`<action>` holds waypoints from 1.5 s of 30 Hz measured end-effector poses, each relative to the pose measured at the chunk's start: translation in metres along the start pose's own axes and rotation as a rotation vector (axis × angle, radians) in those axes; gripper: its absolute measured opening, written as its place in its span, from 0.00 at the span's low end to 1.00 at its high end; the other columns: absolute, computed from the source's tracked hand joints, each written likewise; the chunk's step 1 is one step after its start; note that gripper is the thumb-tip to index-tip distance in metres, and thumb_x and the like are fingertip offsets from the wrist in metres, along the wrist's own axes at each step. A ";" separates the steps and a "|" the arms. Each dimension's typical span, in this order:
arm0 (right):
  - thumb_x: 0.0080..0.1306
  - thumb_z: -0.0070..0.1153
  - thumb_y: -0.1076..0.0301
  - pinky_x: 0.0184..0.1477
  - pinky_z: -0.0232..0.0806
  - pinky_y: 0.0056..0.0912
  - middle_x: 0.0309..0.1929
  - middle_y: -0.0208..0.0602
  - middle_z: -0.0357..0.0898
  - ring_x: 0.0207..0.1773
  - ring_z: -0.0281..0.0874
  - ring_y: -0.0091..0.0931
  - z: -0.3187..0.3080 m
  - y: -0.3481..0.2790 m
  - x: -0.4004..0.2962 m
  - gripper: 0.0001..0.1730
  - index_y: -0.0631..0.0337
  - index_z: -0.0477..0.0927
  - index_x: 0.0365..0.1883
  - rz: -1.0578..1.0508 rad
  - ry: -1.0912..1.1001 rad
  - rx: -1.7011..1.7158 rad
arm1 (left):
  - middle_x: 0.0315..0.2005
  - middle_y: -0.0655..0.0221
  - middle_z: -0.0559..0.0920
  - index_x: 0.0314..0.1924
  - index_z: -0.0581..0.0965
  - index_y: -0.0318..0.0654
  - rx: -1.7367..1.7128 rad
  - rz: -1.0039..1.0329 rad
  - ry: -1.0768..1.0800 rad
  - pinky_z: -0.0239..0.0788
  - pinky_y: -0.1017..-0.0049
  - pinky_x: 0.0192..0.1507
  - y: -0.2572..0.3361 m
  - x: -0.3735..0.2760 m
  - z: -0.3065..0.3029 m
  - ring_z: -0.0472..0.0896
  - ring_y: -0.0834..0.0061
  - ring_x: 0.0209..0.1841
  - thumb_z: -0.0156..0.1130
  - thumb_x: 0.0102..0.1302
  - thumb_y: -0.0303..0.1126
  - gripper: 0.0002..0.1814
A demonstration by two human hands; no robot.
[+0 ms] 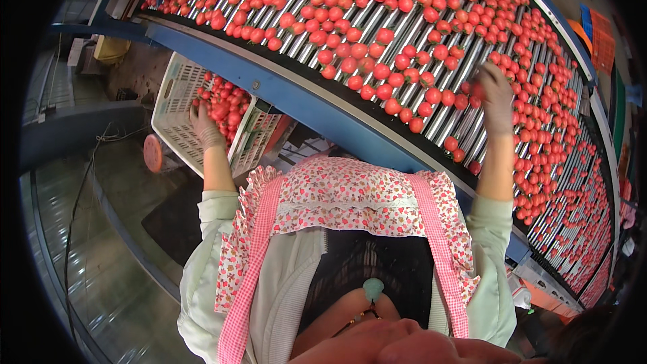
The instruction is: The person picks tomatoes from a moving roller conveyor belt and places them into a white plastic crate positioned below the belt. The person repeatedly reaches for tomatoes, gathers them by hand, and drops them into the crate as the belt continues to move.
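Observation:
Many red tomatoes [358, 50] lie spread over a conveyor of shiny metal rollers [316, 58] before me. My right hand [495, 93], in a thin glove, is over the conveyor and blurred. Its fingers curl around a tomato [476, 91], also blurred. My left hand [206, 126], gloved too, reaches into a pale plastic crate [174, 103] below the conveyor's near side. Its fingers touch the heap of tomatoes [227, 106] inside; whether they grip one is hidden.
A blue metal side rail [303, 98] runs between me and the rollers. An orange wheel [153, 153] is beside the crate. Orange crates [603, 43] stand beyond the far rail. A dark cable [76, 217] hangs at the left.

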State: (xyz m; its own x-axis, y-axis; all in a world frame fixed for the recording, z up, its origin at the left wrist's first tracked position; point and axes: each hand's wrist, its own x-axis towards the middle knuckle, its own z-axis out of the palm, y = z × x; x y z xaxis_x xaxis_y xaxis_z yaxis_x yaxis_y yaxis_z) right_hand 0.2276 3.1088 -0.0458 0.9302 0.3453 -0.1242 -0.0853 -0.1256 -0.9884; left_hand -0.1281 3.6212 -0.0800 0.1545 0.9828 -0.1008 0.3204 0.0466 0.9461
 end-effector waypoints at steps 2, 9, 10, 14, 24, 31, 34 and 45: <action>0.66 0.51 0.71 0.52 0.70 0.34 0.47 0.33 0.77 0.51 0.76 0.30 0.074 -0.019 0.022 0.16 0.60 0.79 0.52 -0.167 -0.163 -0.323 | 0.62 0.58 0.72 0.64 0.69 0.30 0.151 0.361 -0.058 0.58 0.67 0.67 0.008 -0.002 0.027 0.70 0.63 0.63 0.58 0.66 0.35 0.28; 0.61 0.54 0.73 0.54 0.72 0.43 0.50 0.40 0.76 0.53 0.76 0.38 0.183 0.005 0.096 0.22 0.46 0.78 0.55 -0.447 -0.510 -1.342 | 0.46 0.59 0.80 0.54 0.76 0.35 0.313 0.676 -0.704 0.72 0.69 0.50 0.078 -0.094 0.143 0.80 0.65 0.46 0.60 0.64 0.26 0.17; 0.61 0.54 0.71 0.54 0.72 0.43 0.49 0.41 0.76 0.52 0.77 0.39 0.182 0.008 0.105 0.22 0.46 0.78 0.54 -0.393 -0.471 -1.318 | 0.44 0.60 0.80 0.53 0.77 0.35 0.340 0.684 -0.752 0.72 0.70 0.48 0.077 -0.099 0.149 0.80 0.66 0.44 0.60 0.64 0.27 0.17; 0.62 0.53 0.64 0.52 0.71 0.43 0.49 0.46 0.77 0.50 0.79 0.43 0.178 0.005 0.107 0.19 0.55 0.77 0.52 -0.293 -0.182 -0.807 | 0.49 0.62 0.79 0.58 0.74 0.38 -0.009 0.183 -1.037 0.72 0.67 0.52 0.086 -0.123 0.162 0.78 0.67 0.52 0.58 0.69 0.42 0.22; 0.63 0.61 0.59 0.57 0.65 0.44 0.48 0.47 0.77 0.53 0.73 0.44 0.260 -0.027 0.033 0.24 0.64 0.76 0.52 -0.532 -0.446 -0.408 | 0.54 0.65 0.74 0.59 0.71 0.45 -1.344 -0.831 -1.157 0.70 0.62 0.54 0.057 -0.116 0.151 0.74 0.65 0.55 0.56 0.65 0.65 0.35; 0.64 0.58 0.57 0.60 0.65 0.45 0.52 0.47 0.76 0.55 0.72 0.45 0.279 0.006 0.123 0.25 0.61 0.75 0.56 -0.626 -0.236 -0.766 | 0.47 0.62 0.78 0.53 0.76 0.38 -0.495 -0.180 -0.218 0.71 0.61 0.54 0.001 -0.010 0.003 0.76 0.64 0.53 0.62 0.66 0.54 0.27; 0.63 0.57 0.59 0.58 0.68 0.48 0.55 0.46 0.75 0.57 0.73 0.47 0.286 0.004 0.181 0.24 0.56 0.74 0.56 -0.474 -0.159 -0.962 | 0.59 0.55 0.73 0.61 0.73 0.33 0.532 0.287 0.003 0.58 0.63 0.68 -0.021 0.024 -0.024 0.70 0.57 0.64 0.64 0.64 0.40 0.28; 0.57 0.59 0.65 0.55 0.68 0.45 0.48 0.47 0.77 0.52 0.74 0.44 0.284 0.003 0.175 0.23 0.59 0.76 0.52 -0.576 -0.128 -0.715 | 0.60 0.56 0.71 0.66 0.66 0.35 -0.186 0.071 -0.755 0.63 0.63 0.64 0.087 -0.082 0.199 0.72 0.60 0.61 0.60 0.69 0.38 0.29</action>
State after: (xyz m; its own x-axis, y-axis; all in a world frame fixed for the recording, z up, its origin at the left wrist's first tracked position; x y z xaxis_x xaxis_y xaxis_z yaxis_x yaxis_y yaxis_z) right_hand 0.2884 3.4327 -0.0954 0.7104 0.6276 0.3185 0.6579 -0.4316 -0.6172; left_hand 0.0732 3.5088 -0.0502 0.7841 0.6004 -0.1572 0.1341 0.0834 0.9874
